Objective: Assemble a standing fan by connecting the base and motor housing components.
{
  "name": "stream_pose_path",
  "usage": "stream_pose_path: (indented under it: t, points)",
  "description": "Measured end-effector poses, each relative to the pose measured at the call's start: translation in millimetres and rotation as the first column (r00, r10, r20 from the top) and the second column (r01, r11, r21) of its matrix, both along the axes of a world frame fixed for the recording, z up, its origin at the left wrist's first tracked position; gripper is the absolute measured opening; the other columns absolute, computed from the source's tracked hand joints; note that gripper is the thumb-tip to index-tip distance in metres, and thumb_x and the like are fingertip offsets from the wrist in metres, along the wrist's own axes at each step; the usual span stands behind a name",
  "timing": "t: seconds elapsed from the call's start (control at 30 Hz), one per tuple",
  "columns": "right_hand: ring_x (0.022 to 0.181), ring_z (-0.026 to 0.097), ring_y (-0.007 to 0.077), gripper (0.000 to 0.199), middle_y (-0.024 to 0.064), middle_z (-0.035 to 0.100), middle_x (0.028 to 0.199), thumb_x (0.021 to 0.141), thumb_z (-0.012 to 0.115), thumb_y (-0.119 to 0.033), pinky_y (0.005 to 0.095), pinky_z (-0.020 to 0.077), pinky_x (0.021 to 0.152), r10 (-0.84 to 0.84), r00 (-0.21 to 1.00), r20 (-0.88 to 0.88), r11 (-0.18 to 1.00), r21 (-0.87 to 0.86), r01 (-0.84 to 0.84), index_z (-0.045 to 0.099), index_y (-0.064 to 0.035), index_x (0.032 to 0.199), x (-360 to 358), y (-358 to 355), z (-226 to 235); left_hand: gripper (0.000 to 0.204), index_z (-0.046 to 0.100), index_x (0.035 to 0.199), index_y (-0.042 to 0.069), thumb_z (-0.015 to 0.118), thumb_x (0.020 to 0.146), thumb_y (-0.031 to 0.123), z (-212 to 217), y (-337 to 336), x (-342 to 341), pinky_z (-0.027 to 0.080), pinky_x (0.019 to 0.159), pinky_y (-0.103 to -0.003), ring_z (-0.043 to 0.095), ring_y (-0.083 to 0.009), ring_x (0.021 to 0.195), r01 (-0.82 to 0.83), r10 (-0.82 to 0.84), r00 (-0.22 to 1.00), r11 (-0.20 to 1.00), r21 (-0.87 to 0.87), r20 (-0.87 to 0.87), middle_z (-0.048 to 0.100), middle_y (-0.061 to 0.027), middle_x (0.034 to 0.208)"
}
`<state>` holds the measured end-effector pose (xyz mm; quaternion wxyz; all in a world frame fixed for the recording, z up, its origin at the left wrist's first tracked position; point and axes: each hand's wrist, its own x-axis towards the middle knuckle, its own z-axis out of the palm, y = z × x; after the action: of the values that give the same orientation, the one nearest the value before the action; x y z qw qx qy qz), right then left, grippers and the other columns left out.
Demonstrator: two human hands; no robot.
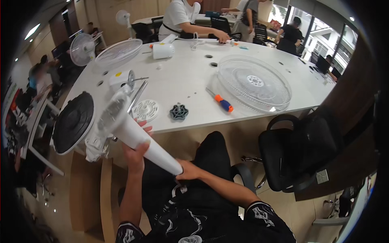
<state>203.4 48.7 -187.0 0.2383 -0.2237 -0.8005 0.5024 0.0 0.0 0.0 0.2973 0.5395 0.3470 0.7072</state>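
Head view: both hands clamped on a slanting white tube at the near edge of the table

Closest in, the right hand (188, 169) is closed round the lower end of a smooth white tube (156, 154), above the lap. The left hand (135, 152) wraps it further up, thumb on top and fingertips showing beyond. The tube slants up to the left, its wider upper end under see-through plastic wrapping (111, 113) and overlapping the near edge of the white table (194, 89). At lower left, brown cardboard (85, 198) stands on the floor; at right is a black office chair (283, 158).

By the table's near left corner is a black round ridged disc (75, 123), tilted. Along the near edge, left to right, lie a white slotted round plate (146, 110), a dark grey star-shaped knob (179, 111) and an orange-and-blue screwdriver (224, 104), its shaft pointing away. Just beside it, toward the right, rests a clear round ribbed fan guard (255, 85).

Past the tube's upper end, near the left edge, sits a white motor housing (119, 80) with a yellow sticker; a second white housing (163, 51) lies further back. Toward the far left corner leans another clear round guard (119, 52). At the far edge, a person in a white top (178, 20) reaches onto the table.
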Motion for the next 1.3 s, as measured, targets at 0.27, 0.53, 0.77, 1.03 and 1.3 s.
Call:
stream_pose_path:
  t: [0.27,0.53,0.77,1.03,1.3]
  points:
    - [0.105,0.065,0.0391,0.061,0.0217,0.068,0.111,0.067,0.086,-0.03,0.0429,0.0512,0.093,-0.116,0.983,0.14,0.984,0.15,0.095,0.063,-0.0032,0.118,27.2,17.1,-44.6,0.052,0.056,0.132,0.005,0.075,0.083,0.005,-100.4,-20.4,7.0,0.051,0.098,-0.037,0.062,-0.0196,0.112,0.083,-0.144,0.932,0.978,-0.191,-0.332,0.064,-0.0089,0.125]
    - [0.097,0.066,0.042,0.052,0.0218,0.07,0.105,0.068,0.082,-0.025,0.0452,0.0545,0.083,0.088,0.985,0.15,0.981,0.159,-0.111,0.065,-0.0045,0.112,31.7,14.7,18.3,0.053,0.054,0.134,0.005,0.074,0.085,0.005,-129.7,-49.2,20.0,0.052,0.098,-0.037,0.06,-0.0186,0.114,0.386,-0.39,0.92,0.888,-0.251,0.038,0.062,-0.0088,0.128]
    - [0.094,0.066,0.013,0.021,0.0106,0.07,0.103,0.094,0.064,-0.005,0.0277,0.0524,0.083,-0.322,0.93,-0.174,0.946,-0.032,0.322,0.062,0.001,0.115,29.2,-22.0,157.3,0.053,0.053,0.135,0.005,0.073,0.085,0.006,-127.8,-59.5,25.8,0.052,0.098,-0.037,0.059,-0.0179,0.116,0.674,-0.591,0.722,0.719,-0.172,0.359,0.061,-0.0087,0.13]
    - [0.084,0.068,0.0184,0.021,0.0135,0.07,0.098,0.08,0.075,-0.002,0.0287,0.052,0.075,-0.162,0.92,-0.356,0.893,0.344,0.29,0.071,0.0001,0.101,24.4,-61.4,241.6,0.046,0.058,0.13,0.005,0.072,0.087,0.009,-106.6,-48.6,33.6,0.055,0.093,-0.034,0.063,-0.0172,0.11,0.886,-0.525,0.142,0.445,0.129,0.839,0.065,-0.0082,0.122]
    - [0.079,0.069,0.0185,0.011,0.0124,0.072,0.087,0.076,0.077,0.003,0.0271,0.0521,0.071,-0.159,0.949,-0.271,0.944,0.24,0.226,0.075,-0.0022,0.086,19.6,-67.7,247.7,0.045,0.059,0.129,0.005,0.072,0.087,0.009,-122.9,-60.4,21.9,0.055,0.093,-0.034,0.063,-0.017,0.109,0.915,-0.555,0.101,0.377,0.141,0.826,0.065,-0.008,0.121]
